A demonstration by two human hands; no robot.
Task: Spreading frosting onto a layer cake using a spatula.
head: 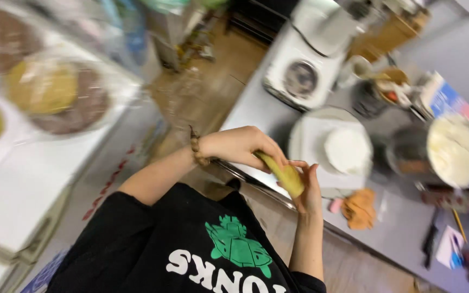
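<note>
Both my hands grip one banana [284, 174]: left hand [243, 146] wraps its top, right hand [310, 190] cups the bottom. It's light and squishy, so I'd hold mid-body, gently.

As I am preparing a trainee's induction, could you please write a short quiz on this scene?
1. True or false: the left hand and the right hand both hold the banana.
2. What is worn on the left wrist? A) a watch B) a bead bracelet C) a glove
3. What lies on the white plate on the grey counter?

Key: 1 true. 2 B. 3 a round white cake, blurred in this view.
</note>
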